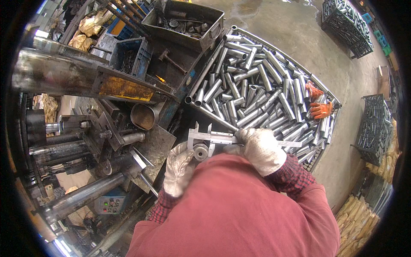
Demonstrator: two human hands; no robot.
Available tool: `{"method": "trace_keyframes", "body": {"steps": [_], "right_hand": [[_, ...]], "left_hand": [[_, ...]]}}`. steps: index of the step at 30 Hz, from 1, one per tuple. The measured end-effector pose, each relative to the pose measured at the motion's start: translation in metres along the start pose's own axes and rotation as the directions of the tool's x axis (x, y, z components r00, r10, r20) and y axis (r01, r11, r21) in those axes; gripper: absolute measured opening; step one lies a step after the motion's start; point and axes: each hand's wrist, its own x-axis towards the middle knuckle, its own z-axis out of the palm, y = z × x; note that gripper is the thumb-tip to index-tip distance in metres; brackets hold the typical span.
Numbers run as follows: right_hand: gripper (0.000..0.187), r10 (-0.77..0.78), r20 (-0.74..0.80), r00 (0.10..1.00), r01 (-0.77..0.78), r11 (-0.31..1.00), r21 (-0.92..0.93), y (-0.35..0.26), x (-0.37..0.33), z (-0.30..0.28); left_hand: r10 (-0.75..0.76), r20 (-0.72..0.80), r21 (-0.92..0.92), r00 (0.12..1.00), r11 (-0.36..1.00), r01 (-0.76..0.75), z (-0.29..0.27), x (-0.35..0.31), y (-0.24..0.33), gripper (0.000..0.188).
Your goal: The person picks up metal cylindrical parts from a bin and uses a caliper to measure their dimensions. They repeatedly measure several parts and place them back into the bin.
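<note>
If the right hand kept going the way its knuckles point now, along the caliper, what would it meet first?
Probably the caliper's jaws, closed around the round metal part that the left hand holds. The right hand points left along the caliper; beyond lies the machine. Depth is unclear.

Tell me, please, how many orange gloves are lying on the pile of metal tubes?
2. One orange glove lies at the right edge of the tube bin, and the other orange glove sits just below it, touching the rim. More could be buried under the tubes.
</note>
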Motion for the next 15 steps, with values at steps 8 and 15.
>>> {"method": "trace_keyframes", "body": {"steps": [8,15], "right_hand": [[0.049,-0.007,-0.012,1.000,0.007,1.000,0.007,0.0033,-0.0016,0.0079],[0.049,-0.023,-0.017,1.000,0.023,1.000,0.010,0.0047,-0.0037,0.0091]], "left_hand": [[-0.005,0.040,-0.087,0.999,0.996,0.009,-0.0030,-0.0062,-0.0039,0.039],[-0.075,-0.044,-0.185,0.996,0.980,0.066,0.0007,-0.0088,-0.0053,0.019]]}}
